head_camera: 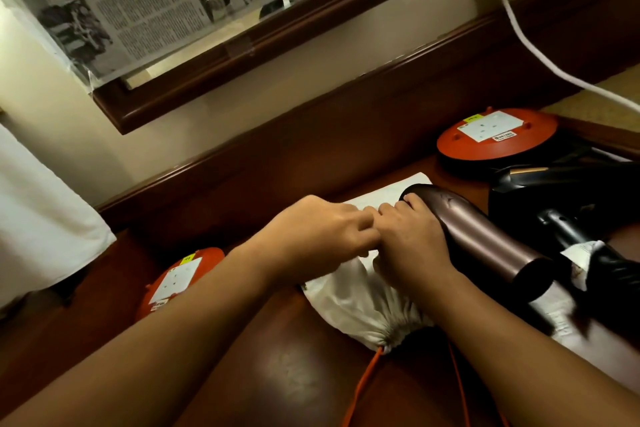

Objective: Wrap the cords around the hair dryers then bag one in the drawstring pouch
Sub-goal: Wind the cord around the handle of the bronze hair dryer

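White drawstring pouch (363, 302) is lying on the wooden desk (277, 367) at 6 o'clock, mouth cinched toward me, orange drawstring (367, 378) trailing off the near edge. Looks like one dryer is already bagged; can't see inside to confirm.

My left hand (322, 236) is curling into a loose fist over the pouch's far end, knuckles touching my right hand (412, 239). Right is half closed, fingers (410, 199) resting on the rear of the bronze hair dryer (485, 239), probably steadying it beside the pouch. Can't tell whether either hand is pinching fabric or cord.

Black hair dryer (568, 191) is sitting at 3 o'clock. Orange cord reels at 2 (495, 135) and 8 (176, 282).
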{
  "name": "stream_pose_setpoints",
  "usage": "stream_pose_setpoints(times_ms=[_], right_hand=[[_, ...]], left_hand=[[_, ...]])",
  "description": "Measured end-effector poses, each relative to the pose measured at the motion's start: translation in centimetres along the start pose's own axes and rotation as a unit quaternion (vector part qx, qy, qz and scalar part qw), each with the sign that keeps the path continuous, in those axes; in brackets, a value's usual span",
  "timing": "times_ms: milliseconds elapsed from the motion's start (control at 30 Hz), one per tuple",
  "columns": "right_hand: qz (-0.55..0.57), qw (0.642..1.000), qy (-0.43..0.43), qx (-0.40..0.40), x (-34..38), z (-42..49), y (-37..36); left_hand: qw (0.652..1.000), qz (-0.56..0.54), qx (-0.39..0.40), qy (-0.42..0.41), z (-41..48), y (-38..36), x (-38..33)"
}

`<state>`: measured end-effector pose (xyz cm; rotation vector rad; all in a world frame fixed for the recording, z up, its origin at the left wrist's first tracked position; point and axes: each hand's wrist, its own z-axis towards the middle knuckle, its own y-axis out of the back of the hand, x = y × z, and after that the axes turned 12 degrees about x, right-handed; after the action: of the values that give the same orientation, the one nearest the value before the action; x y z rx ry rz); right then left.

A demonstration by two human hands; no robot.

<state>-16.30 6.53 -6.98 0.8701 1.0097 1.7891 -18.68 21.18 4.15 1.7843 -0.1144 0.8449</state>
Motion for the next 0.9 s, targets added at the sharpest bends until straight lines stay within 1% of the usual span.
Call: stream_pose_setpoints(times_ms=[100,167,233,267,300,333,400,433,467,567,600,667,700,733,767,800,833,867,900], right_hand=[[0.013,1.000,-0.014,-0.002,-0.2,-0.1,0.8],[0.011,1.000,-0.005,0.007,0.0,-0.3,1.0],[0.009,1.000,0.000,0.013,0.1,-0.3,1.0],[0.012,1.000,-0.001,0.012,0.1,-0.4,1.0],[0.018,1.000,-0.001,0.008,0.1,-0.4,1.0],[0.026,1.000,0.001,0.004,0.3,-0.5,1.1],[0.043,0.999,0.012,0.002,0.6,-0.8,1.3],[0.050,0.999,0.019,0.002,0.8,-0.9,1.3],[0.059,0.998,0.029,-0.002,1.0,-0.9,1.5],[0.098,0.992,0.062,-0.047,1.2,-1.1,2.1],[0.107,0.990,0.072,-0.063,1.3,-1.2,2.4],[0.113,0.986,0.086,-0.088,1.4,-1.3,3.0],[0.115,0.985,0.087,-0.099,1.3,-1.3,3.2],[0.121,0.983,0.083,-0.107,1.3,-1.3,3.4],[0.130,0.982,0.077,-0.115,1.3,-1.3,3.5],[0.140,0.980,0.072,-0.123,1.3,-1.4,3.7],[0.148,0.978,0.066,-0.132,1.4,-1.4,3.8],[0.154,0.976,0.060,-0.139,1.4,-1.5,3.9],[0.159,0.975,0.051,-0.144,1.5,-1.6,4.0]], left_hand=[[0.998,-0.027,-0.036,0.040,-0.2,0.1,1.4],[0.995,-0.049,-0.055,0.069,-0.3,0.1,2.6],[0.981,-0.116,-0.075,0.132,-0.8,-0.1,4.4],[0.967,-0.174,-0.085,0.163,-1.2,-0.4,5.4],[0.945,-0.245,-0.096,0.194,-1.6,-0.8,6.1],[0.916,-0.315,-0.104,0.227,-1.9,-1.1,6.6],[0.841,-0.439,-0.102,0.299,-2.0,-1.8,6.7],[0.816,-0.466,-0.096,0.327,-1.7,-2.1,6.4],[0.802,-0.477,-0.089,0.349,-1.3,-2.5,6.0],[0.777,-0.500,-0.068,0.377,-0.3,-4.0,5.0],[0.776,-0.503,-0.068,0.376,0.1,-4.1,4.6],[0.791,-0.500,-0.064,0.348,0.6,-4.7,3.5],[0.784,-0.520,-0.059,0.334,0.5,-5.1,3.0],[0.752,-0.568,-0.033,0.334,0.2,-5.4,2.4],[0.692,-0.623,0.011,0.363,0.0,-5.7,1.8],[0.656,-0.615,0.097,0.426,-0.7,-6.1,1.1],[0.671,-0.544,0.216,0.455,-1.4,-5.9,0.0],[0.693,-0.479,0.318,0.436,-1.5,-6.1,-0.9],[0.717,-0.449,0.334,0.416,-1.2,-6.0,-1.7]])
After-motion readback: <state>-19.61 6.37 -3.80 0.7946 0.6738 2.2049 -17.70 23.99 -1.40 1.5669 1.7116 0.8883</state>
